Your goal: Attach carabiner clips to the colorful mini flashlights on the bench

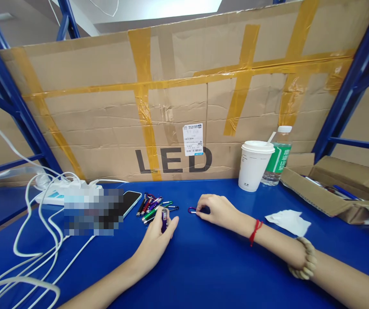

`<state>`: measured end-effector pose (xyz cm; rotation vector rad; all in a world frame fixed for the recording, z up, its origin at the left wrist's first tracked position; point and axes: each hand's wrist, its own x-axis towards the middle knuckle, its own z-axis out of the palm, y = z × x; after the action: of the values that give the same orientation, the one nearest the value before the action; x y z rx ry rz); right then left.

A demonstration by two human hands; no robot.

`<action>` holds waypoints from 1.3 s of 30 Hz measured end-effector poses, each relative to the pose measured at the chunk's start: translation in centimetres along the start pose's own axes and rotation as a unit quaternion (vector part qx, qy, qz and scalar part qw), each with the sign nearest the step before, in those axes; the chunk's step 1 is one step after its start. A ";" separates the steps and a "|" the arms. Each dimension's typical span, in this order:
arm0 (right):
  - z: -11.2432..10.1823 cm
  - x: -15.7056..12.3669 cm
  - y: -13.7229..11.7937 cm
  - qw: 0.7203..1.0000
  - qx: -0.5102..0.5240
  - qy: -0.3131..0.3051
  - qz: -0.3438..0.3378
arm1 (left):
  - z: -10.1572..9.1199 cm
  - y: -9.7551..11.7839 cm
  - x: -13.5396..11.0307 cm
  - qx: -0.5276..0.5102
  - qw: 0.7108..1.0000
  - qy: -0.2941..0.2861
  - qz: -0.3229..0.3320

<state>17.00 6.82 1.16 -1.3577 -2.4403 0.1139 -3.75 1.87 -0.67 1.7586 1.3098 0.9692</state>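
My left hand (157,238) is closed round a small dark purple metal tube (164,221), like a mini keychain flashlight, which stands upright between thumb and fingers. Just beyond it lies a pile of similar slim tubes (154,206) in black, red, purple and green, some with small clips. To the right, my right hand (218,210) rests low over the blue table, thumb and fingertips pinching one end of a small purple carabiner clip (191,210). A red string and a beaded bracelet circle the right wrist and forearm.
A white power strip (51,195), tangled white cables (20,253) and a phone (131,201) lie left. At right stand a lidded paper cup (255,167), a water bottle (279,159), a crumpled tissue (289,221) and an open cardboard box (342,176). Taped cardboard (184,107) walls the back.
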 end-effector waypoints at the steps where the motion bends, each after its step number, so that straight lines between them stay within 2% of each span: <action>1: 0.1 0.0 -0.1 1.000 -0.002 -0.003 -0.018 | 0.0 0.1 0.0 0.007 1.000 0.005 -0.002; 4: 0.5 -0.3 -0.8 0.996 0.008 0.000 -0.088 | -0.1 0.2 0.0 0.014 1.000 0.005 -0.011; 9: 1.0 -1.2 -3.0 0.972 0.111 0.032 -0.202 | 0.1 -0.2 0.1 -0.027 0.999 -0.032 -0.016; 11: 1.3 -1.5 -3.7 0.963 0.139 0.041 -0.225 | 0.2 -0.4 0.1 -0.038 0.998 -0.040 -0.005; 13: 1.5 -1.7 -4.2 0.962 0.168 0.050 -0.211 | 0.2 -0.5 0.2 -0.042 0.999 -0.030 0.010; 16: 2.0 -1.8 -4.4 0.967 0.194 0.069 -0.153 | 0.2 -0.6 0.3 -0.036 0.999 0.005 0.024; 19: 2.3 -1.9 -4.5 0.972 0.142 0.074 -0.170 | 0.1 -0.5 0.2 -0.017 0.999 0.022 0.023; 22: 2.7 -2.0 -4.6 0.972 0.075 0.069 -0.212 | 0.1 -0.3 0.0 -0.003 1.000 0.010 0.019; 26: 3.1 -2.1 -4.8 0.973 0.044 0.063 -0.218 | 0.2 -0.1 -0.1 0.007 0.999 -0.026 0.027; 33: 3.9 -2.0 -4.7 0.973 0.046 0.067 -0.214 | 0.3 -0.2 0.0 0.007 0.999 -0.031 0.032; 39: 3.4 -1.9 -4.4 0.972 0.075 0.045 -0.220 | 0.2 0.3 -0.4 -0.056 0.997 -0.058 0.020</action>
<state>13.18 3.16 -1.49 -0.7211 -2.5299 0.1193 -3.51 1.38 -0.60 1.7350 1.1299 0.9306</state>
